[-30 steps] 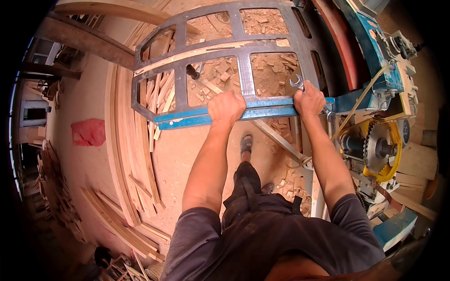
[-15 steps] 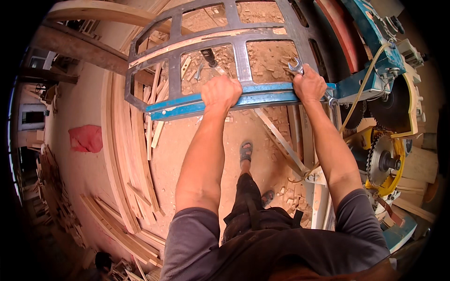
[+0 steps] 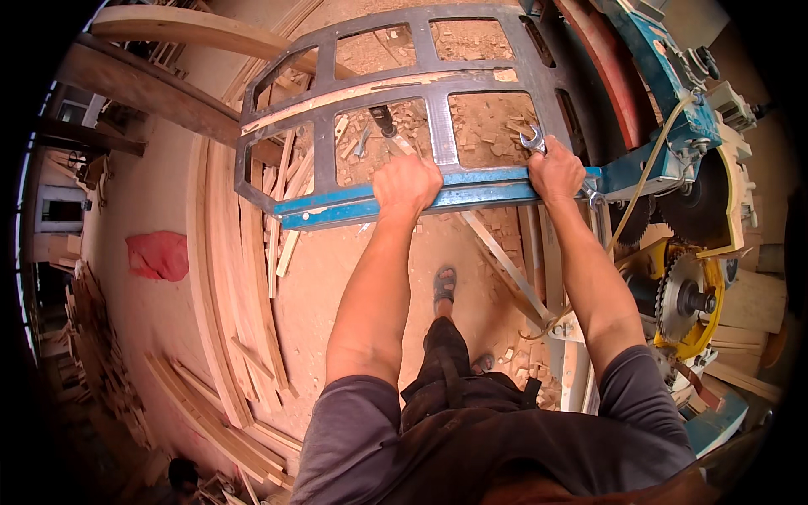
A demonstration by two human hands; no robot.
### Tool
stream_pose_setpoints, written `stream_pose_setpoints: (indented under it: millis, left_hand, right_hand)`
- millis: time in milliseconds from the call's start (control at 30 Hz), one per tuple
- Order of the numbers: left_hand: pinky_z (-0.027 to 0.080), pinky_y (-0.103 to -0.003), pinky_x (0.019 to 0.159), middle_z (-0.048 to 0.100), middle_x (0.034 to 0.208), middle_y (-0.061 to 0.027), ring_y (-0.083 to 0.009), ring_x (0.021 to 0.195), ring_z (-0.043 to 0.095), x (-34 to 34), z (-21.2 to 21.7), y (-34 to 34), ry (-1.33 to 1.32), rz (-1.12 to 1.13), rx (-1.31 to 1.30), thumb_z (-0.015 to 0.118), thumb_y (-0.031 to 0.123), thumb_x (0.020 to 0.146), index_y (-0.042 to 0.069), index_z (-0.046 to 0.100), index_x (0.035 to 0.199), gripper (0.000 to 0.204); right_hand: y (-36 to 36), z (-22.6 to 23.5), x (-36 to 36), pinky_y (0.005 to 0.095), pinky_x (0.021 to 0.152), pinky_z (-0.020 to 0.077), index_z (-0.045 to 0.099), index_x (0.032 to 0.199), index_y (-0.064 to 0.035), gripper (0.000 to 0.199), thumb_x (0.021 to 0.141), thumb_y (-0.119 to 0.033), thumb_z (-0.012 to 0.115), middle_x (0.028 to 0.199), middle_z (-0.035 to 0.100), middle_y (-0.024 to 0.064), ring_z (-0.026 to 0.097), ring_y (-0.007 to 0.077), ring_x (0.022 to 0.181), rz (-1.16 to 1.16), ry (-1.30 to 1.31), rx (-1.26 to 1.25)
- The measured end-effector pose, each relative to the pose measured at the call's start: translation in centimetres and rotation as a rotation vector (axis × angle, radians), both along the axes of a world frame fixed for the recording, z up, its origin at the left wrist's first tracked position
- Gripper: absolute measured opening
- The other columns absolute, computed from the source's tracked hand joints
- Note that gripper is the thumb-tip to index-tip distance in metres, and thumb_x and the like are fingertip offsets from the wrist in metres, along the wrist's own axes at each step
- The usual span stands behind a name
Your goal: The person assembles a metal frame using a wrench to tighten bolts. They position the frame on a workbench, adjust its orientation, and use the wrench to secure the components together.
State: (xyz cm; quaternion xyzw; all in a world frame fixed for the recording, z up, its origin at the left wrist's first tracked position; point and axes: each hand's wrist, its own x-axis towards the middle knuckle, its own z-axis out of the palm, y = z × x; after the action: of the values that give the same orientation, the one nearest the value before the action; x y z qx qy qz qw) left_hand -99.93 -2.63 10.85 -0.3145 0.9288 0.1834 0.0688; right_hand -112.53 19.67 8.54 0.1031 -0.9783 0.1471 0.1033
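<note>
In front of me is a dark metal table frame [image 3: 439, 126] with large rectangular openings and a blue rail [image 3: 484, 192] along its near edge. My left hand [image 3: 407, 182] is closed over the middle of that rail. Nearer its right end, my right hand [image 3: 557, 168] is closed around a steel wrench [image 3: 533, 140] and also rests on the rail. The wrench's open jaw sticks out beyond the knuckles, and its other end shows beside the wrist. My fingertips are hidden under both hands.
On the right stands a blue machine [image 3: 665, 151] with a bare toothed saw blade [image 3: 678, 296] and a dangling cable [image 3: 652, 185]. Long wooden planks [image 3: 220, 278] lie at left, near a red cloth [image 3: 158, 256]. Wood offcuts [image 3: 497, 126] litter the floor beneath the frame.
The metal frame has shifted slightly toward me and to the right, with both hands staying on its blue rail. The wrench remains in my right hand.
</note>
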Motion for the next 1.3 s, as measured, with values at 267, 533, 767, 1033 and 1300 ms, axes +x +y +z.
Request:
stream_pose_setpoints:
  millis: [267, 533, 767, 1033, 1300]
  left_hand:
    - [0.052, -0.048, 0.094, 0.073, 0.101, -0.0264, -0.0416, 0.099, 0.07, 2.4, -1.0, -0.3, 0.105, -0.099, 0.027, 0.039, 0.033, 0.095, -0.002, 0.077, 0.095, 0.052]
    - [0.051, -0.048, 0.094, 0.073, 0.101, -0.0263, -0.0429, 0.1, 0.069, 9.2, -2.3, 2.8, 0.149, -0.087, 0.035, 0.038, 0.033, 0.096, -0.002, 0.077, 0.094, 0.053]
    - [0.054, -0.047, 0.09, 0.074, 0.097, -0.0254, -0.0402, 0.096, 0.071, 15.6, -0.4, 7.2, 0.031, -0.059, 0.039, 0.044, 0.031, 0.093, 0.0, 0.078, 0.093, 0.045]
    - [0.056, -0.051, 0.082, 0.073, 0.088, -0.026, -0.0432, 0.087, 0.072, 17.4, -0.8, 10.0, -0.003, -0.03, 0.003, 0.051, 0.03, 0.089, 0.003, 0.076, 0.092, 0.037]
    - [0.056, -0.051, 0.082, 0.074, 0.09, -0.0234, -0.0418, 0.088, 0.072, 13.5, -2.0, 9.4, -0.047, -0.007, -0.076, 0.052, 0.032, 0.089, 0.008, 0.076, 0.096, 0.035]
  right_hand:
    - [0.4, 0.4, 1.2, 0.0547, 0.085, 0.052, 0.069, 0.096, -0.0091, 0.02, 0.084, -0.019, 0.058, 0.094, 0.072, 0.024, 0.068, 0.045, 0.09, 0.015, -0.005, -0.018]
    - [4.4, -1.2, 8.0, 0.0583, 0.085, 0.0474, 0.062, 0.092, -0.0032, 0.016, 0.083, -0.014, 0.055, 0.093, 0.069, 0.0272, 0.063, 0.0506, 0.095, 0.07, -0.012, -0.176]
    - [7.7, 0.3, 14.8, 0.0544, 0.082, 0.0517, 0.065, 0.089, -0.0071, 0.015, 0.08, -0.017, 0.058, 0.088, 0.071, 0.0235, 0.067, 0.0467, 0.088, 0.017, -0.065, 0.017]
    - [10.4, -1.1, 17.0, 0.0554, 0.067, 0.052, 0.064, 0.081, -0.0107, 0.01, 0.079, -0.02, 0.062, 0.078, 0.071, 0.0183, 0.068, 0.0419, 0.074, 0.043, 0.136, 0.069]
    - [9.8, -1.3, 13.2, 0.0538, 0.07, 0.052, 0.064, 0.084, -0.0098, 0.014, 0.076, -0.02, 0.061, 0.08, 0.07, 0.0157, 0.068, 0.0393, 0.078, 0.062, 0.069, 0.033]
